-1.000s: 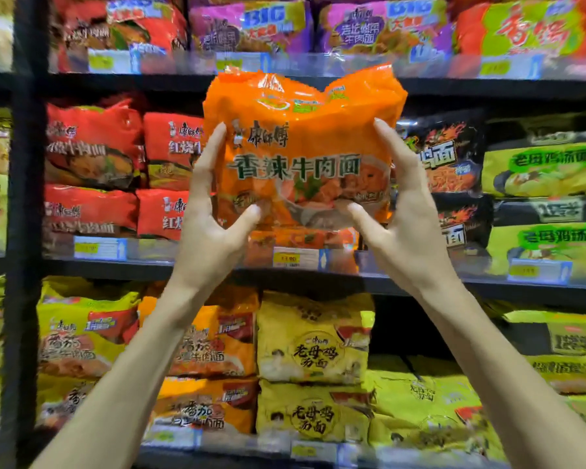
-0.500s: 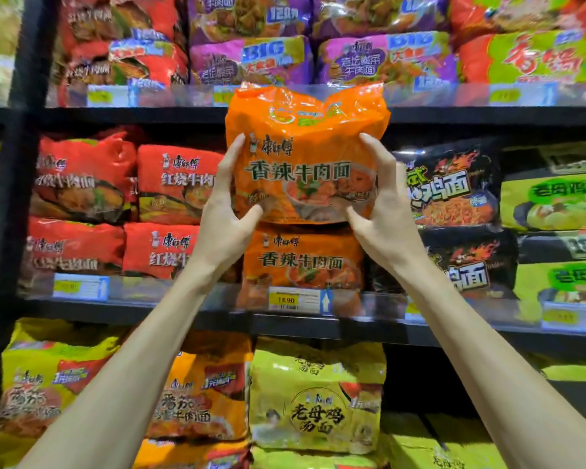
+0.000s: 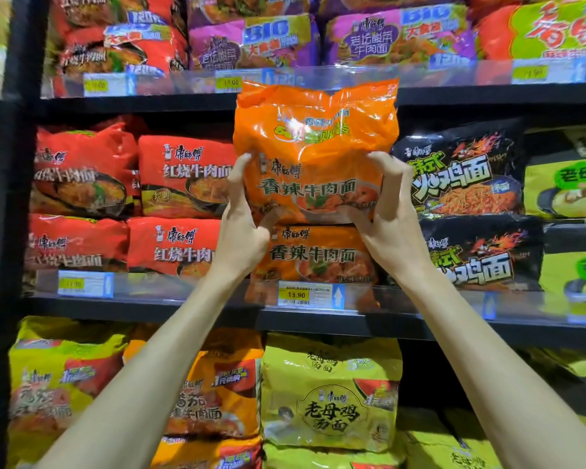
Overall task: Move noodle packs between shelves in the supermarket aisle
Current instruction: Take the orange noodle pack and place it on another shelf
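Observation:
An orange noodle pack [image 3: 315,154] stands upright at the middle shelf, on top of a second orange noodle pack [image 3: 313,257] that lies on the shelf. My left hand [image 3: 242,228] grips its lower left edge, fingers up along the side and thumb at the bottom. My right hand [image 3: 391,218] grips the lower right edge with curled fingers. The pack's top reaches the clear lip of the upper shelf [image 3: 318,77].
Red packs [image 3: 183,177] sit left of the orange stack, black packs [image 3: 460,177] to its right. The middle shelf edge [image 3: 183,313] carries price tags [image 3: 296,294]. Purple packs [image 3: 251,42] fill the top shelf; yellow packs [image 3: 332,394] fill the bottom one. A black upright [image 3: 11,198] stands at the left.
Both hands have carried the orange pack in toward the middle shelf and lowered it onto the orange pack there. My fingers have curled tighter round its lower edges.

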